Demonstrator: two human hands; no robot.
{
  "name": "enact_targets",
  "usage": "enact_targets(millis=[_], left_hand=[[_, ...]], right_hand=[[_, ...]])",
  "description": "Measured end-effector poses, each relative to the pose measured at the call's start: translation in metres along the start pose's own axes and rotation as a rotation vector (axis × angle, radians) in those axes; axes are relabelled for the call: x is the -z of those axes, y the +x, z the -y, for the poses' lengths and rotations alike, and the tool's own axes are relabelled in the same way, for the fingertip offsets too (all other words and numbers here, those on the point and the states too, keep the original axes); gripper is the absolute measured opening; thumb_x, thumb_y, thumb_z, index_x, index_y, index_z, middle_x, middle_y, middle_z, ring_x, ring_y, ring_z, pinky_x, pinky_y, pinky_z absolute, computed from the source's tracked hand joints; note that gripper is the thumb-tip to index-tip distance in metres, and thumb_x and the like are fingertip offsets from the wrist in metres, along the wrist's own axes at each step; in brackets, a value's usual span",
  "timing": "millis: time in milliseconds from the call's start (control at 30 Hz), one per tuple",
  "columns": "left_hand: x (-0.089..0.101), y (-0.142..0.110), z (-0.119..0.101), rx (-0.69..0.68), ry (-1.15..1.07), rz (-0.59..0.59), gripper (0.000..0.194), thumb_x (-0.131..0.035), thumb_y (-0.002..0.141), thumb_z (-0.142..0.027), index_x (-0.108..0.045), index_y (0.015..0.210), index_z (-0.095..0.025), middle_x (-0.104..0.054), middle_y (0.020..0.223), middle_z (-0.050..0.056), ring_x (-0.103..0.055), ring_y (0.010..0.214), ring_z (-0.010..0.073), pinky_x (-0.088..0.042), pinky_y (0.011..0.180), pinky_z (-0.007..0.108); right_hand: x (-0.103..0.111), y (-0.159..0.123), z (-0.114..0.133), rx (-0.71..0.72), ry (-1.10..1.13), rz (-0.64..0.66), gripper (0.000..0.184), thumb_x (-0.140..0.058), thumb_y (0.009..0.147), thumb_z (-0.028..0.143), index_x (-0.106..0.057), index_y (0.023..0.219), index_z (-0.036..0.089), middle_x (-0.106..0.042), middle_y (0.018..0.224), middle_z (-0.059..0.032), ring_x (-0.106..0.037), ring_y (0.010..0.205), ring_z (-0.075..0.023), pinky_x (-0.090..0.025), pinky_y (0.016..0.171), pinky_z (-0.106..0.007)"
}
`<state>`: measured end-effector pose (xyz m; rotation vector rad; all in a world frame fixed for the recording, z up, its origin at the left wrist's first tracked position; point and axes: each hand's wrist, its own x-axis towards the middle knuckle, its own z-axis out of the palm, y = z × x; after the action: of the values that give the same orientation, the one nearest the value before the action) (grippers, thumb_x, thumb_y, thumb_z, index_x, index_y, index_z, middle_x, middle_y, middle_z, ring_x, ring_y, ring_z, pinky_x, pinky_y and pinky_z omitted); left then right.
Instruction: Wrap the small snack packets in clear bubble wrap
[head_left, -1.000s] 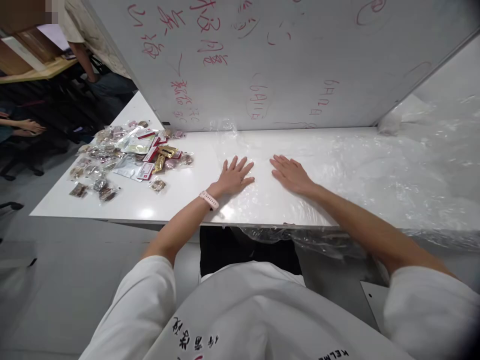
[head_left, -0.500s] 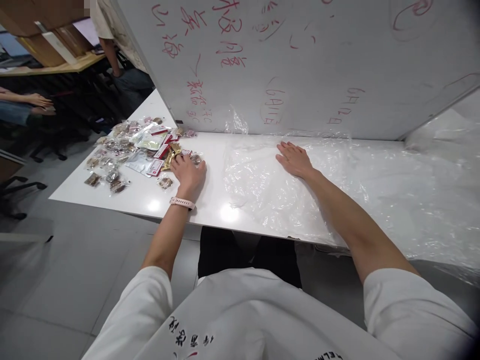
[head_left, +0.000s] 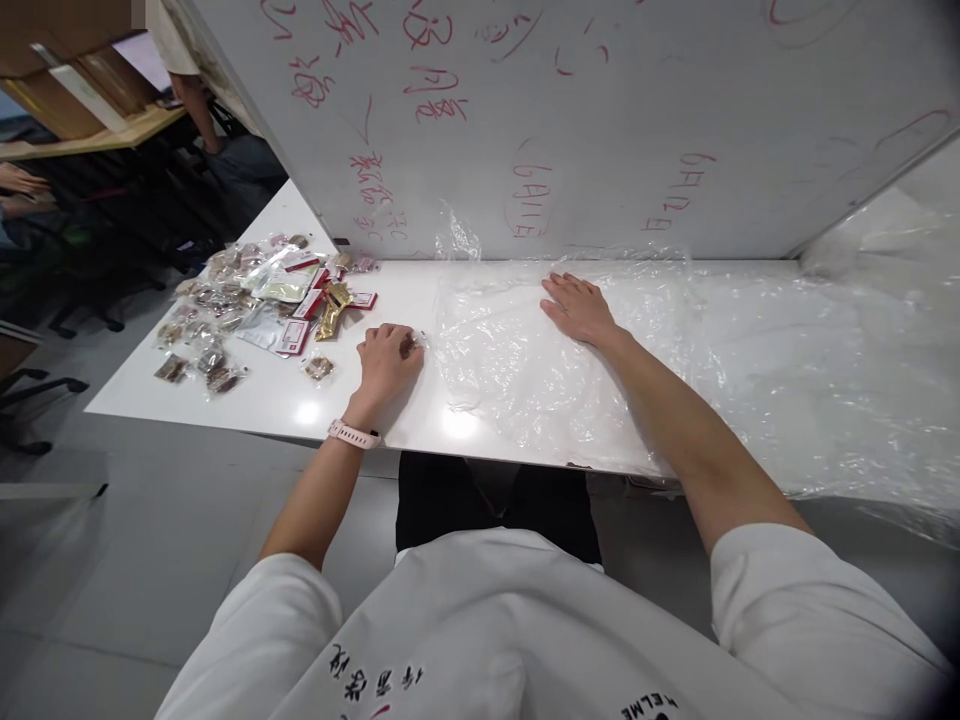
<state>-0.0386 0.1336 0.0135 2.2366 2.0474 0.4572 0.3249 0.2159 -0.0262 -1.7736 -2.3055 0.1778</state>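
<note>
My left hand (head_left: 390, 360) is closed around a small clear packet with brown contents (head_left: 409, 345), just above or on the white table; the fingers hide most of it. Fingers stretched out, my right hand (head_left: 577, 308) lies flat on a clear plastic sheet (head_left: 502, 390) spread over the table. Left of my left hand lie a gold foil packet (head_left: 331, 312), a silvery pouch with a red-and-white label (head_left: 268, 328) and a single brown packet (head_left: 319, 369). Beyond them is a heap of small clear packets (head_left: 214, 300).
A whiteboard (head_left: 480, 140) with red writing stands along the back of the white table (head_left: 150, 390). More crumpled plastic sheeting (head_left: 840, 400) covers the right end. At the far left are another person's arm (head_left: 196, 108), cardboard boxes (head_left: 120, 85) and wheeled chair legs (head_left: 45, 385).
My left hand has moved right and nearer, away from the gold foil packet, with a small brown packet in its fingers. My right hand stays flat on the sheet. The view has shifted slightly.
</note>
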Motion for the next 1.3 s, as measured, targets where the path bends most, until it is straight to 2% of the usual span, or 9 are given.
enact_targets(millis=[267,433,567,733,867,1000,1100,1200,1300], left_hand=[[0.014,0.007,-0.007,0.042,-0.051,-0.126,0.030,-0.051,0.083,-0.013,-0.054,0.112,-0.018,-0.065,0.094,0.009,-0.061,0.089,0.0262,-0.049,0.080,0.040],[0.008,-0.003,-0.103,-0.307,-0.254,-0.133,0.035,-0.040,0.092,-0.009,-0.049,0.125,-0.019,-0.061,0.130,0.012,-0.059,0.120,0.0222,-0.053,0.096,0.039],[-0.026,-0.018,-0.166,-0.670,-0.223,0.144,0.044,-0.030,0.092,0.000,-0.053,0.125,-0.019,-0.046,0.153,0.011,-0.036,0.149,0.0231,-0.040,0.117,0.047],[-0.050,-0.019,-0.164,-0.835,-0.230,0.393,0.049,-0.042,0.098,-0.021,-0.041,0.147,-0.025,-0.018,0.169,0.005,-0.005,0.158,0.0254,-0.013,0.128,0.055],[-0.047,-0.010,-0.149,-0.850,-0.286,0.440,0.050,-0.043,0.102,-0.041,-0.038,0.151,-0.031,-0.016,0.170,0.001,-0.004,0.158,0.0228,-0.013,0.129,0.049],[-0.046,-0.005,-0.146,-0.852,-0.339,0.396,0.047,-0.045,0.103,-0.043,-0.047,0.147,-0.028,-0.030,0.165,0.004,-0.018,0.156,0.0247,-0.023,0.125,0.046],[-0.047,-0.008,-0.150,-0.826,-0.313,0.312,0.042,-0.052,0.100,-0.041,-0.056,0.139,-0.027,-0.048,0.154,0.006,-0.037,0.144,0.0291,-0.033,0.117,0.048],[-0.046,-0.013,-0.154,-0.782,-0.246,0.256,0.036,-0.055,0.098,-0.039,-0.062,0.131,-0.026,-0.058,0.140,0.009,-0.049,0.128,0.0313,-0.040,0.106,0.050],[-0.043,-0.019,-0.158,-0.766,-0.201,0.259,0.044,-0.060,0.094,-0.043,-0.058,0.135,-0.026,-0.057,0.141,0.013,-0.048,0.131,0.0342,-0.034,0.111,0.055]], right_hand=[[0.001,-0.001,0.002,0.007,0.011,-0.010,0.062,-0.024,0.101,0.050,-0.041,0.154,0.020,-0.034,0.163,-0.0074,-0.027,0.152,-0.0273,-0.023,0.122,-0.049],[0.002,0.000,0.002,0.017,0.030,-0.030,0.063,-0.024,0.101,0.052,-0.042,0.154,0.022,-0.034,0.163,-0.0066,-0.027,0.152,-0.0277,-0.022,0.122,-0.050],[0.001,0.000,-0.001,0.021,0.035,-0.010,0.064,-0.024,0.101,0.053,-0.041,0.154,0.022,-0.033,0.164,-0.0063,-0.026,0.152,-0.0275,-0.022,0.122,-0.050],[0.007,0.002,0.004,0.011,0.049,0.020,0.062,-0.028,0.101,0.050,-0.040,0.154,0.021,-0.031,0.165,-0.0063,-0.023,0.154,-0.0258,-0.019,0.124,-0.049],[0.046,-0.007,0.010,-0.049,0.226,0.201,0.068,-0.039,0.098,0.056,-0.036,0.157,0.021,-0.024,0.167,-0.0051,-0.021,0.155,-0.0272,-0.021,0.125,-0.047],[0.107,-0.074,0.032,0.001,0.384,0.127,0.063,-0.049,0.095,0.058,-0.049,0.150,0.027,-0.046,0.156,-0.0032,-0.042,0.143,-0.0315,-0.039,0.114,-0.048],[0.126,-0.158,0.063,-0.074,0.494,0.061,0.039,-0.050,0.095,0.058,-0.076,0.106,0.032,-0.075,0.107,-0.0028,-0.069,0.096,-0.0261,-0.054,0.086,-0.041],[0.099,-0.236,0.093,-0.282,0.667,0.191,0.045,-0.054,0.093,0.059,-0.074,0.068,0.028,-0.069,0.067,-0.0029,-0.061,0.059,-0.0189,-0.049,0.058,-0.034],[0.043,-0.282,0.113,-0.557,1.005,0.211,0.045,-0.061,0.087,0.065,-0.075,0.071,0.025,-0.066,0.063,-0.0043,-0.060,0.056,-0.0182,-0.047,0.050,-0.031]])
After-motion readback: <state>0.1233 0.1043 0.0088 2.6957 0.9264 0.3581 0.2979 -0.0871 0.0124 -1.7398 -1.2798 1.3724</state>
